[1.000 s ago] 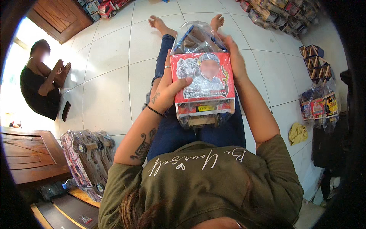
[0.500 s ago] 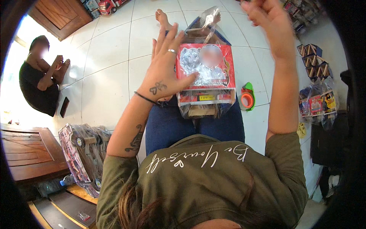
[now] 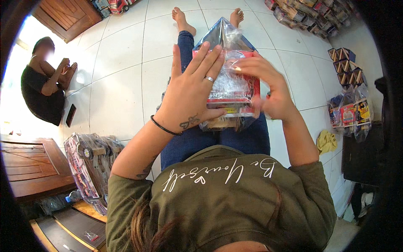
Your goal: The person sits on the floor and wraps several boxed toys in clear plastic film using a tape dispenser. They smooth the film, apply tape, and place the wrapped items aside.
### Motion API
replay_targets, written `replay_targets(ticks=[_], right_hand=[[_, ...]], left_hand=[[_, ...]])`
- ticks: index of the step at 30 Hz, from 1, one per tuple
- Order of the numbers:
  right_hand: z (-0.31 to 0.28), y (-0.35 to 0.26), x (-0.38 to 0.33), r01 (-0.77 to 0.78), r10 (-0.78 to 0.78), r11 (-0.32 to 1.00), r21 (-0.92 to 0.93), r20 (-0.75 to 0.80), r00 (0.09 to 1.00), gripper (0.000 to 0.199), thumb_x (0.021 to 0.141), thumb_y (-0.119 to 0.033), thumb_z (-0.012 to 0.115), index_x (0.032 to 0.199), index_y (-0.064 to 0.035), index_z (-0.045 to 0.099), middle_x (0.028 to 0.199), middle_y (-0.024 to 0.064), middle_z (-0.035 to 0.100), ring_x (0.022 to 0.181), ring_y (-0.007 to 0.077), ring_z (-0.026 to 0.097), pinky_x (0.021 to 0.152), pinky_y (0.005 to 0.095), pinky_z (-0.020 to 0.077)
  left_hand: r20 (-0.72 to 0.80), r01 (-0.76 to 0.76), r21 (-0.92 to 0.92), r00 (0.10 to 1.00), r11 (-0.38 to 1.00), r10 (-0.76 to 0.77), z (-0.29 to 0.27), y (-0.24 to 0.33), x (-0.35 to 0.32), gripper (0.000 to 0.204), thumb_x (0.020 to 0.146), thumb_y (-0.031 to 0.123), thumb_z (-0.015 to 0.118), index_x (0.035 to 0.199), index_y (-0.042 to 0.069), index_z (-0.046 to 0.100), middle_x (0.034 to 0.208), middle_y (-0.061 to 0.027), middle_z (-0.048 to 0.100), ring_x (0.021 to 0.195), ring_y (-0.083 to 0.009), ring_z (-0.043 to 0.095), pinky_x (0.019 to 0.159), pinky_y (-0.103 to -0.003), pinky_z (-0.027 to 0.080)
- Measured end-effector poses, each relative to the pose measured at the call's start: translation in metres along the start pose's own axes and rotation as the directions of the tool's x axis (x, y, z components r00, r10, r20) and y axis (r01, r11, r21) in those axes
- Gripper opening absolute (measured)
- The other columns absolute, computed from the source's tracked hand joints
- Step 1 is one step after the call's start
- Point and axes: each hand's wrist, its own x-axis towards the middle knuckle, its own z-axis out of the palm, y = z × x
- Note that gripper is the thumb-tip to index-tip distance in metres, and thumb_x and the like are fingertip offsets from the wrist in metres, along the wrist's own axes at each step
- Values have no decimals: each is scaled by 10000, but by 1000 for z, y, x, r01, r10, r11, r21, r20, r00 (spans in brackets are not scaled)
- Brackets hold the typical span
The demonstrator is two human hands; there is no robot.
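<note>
Both hands have come back down onto the one red toy box [image 3: 235,90] in its clear bag, which lies on the person's lap. From the head view, the left hand [image 3: 191,90] lies flat on it with fingers spread wide, and the right hand [image 3: 262,84] pinches the plastic. Its long side points away toward the two bare feet.
</note>
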Motion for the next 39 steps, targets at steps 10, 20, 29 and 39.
replay_targets(ticks=[10, 20, 29, 39], right_hand=[[13, 17, 31, 44, -88, 895, -444, -80, 993, 234, 835, -120, 605, 1041, -70, 705, 1090, 68, 633, 1123, 252, 501, 959, 418, 339], [11, -2, 12, -45, 37, 989, -139, -55, 998, 264, 873, -127, 501, 1049, -78, 691, 1024, 91, 668, 1110, 237, 513, 1052, 438, 233], [21, 7, 19, -16, -25, 885, -465, -81, 996, 361, 836, -170, 561, 1175, -107, 666, 1186, 46, 608, 1162, 242, 459, 1010, 443, 234], [9, -1, 2, -145, 146, 989, 20, -54, 988, 343, 841, -207, 535, 1145, -82, 633, 1096, 66, 618, 1101, 246, 474, 1033, 397, 223]], left_hand=[[-198, 16, -245, 978, 969, -67, 10, 1, -3, 1284, 498, 405, 885, 1493, -1, 182, 1504, -187, 319, 1380, -328, 354, 1170, -573, 94], [-165, 38, -211, 984, 977, -74, 8, 3, -4, 1316, 482, 424, 885, 1502, 3, 168, 1510, -176, 318, 1373, -320, 367, 1167, -570, 98], [-174, 40, -199, 982, 979, -75, 9, 2, -4, 1306, 489, 418, 887, 1502, 4, 176, 1510, -168, 323, 1383, -313, 349, 1164, -568, 123], [-157, 46, -206, 984, 977, -80, 7, 2, -3, 1320, 492, 427, 885, 1511, 18, 152, 1517, -163, 318, 1392, -295, 340, 1155, -583, 147]])
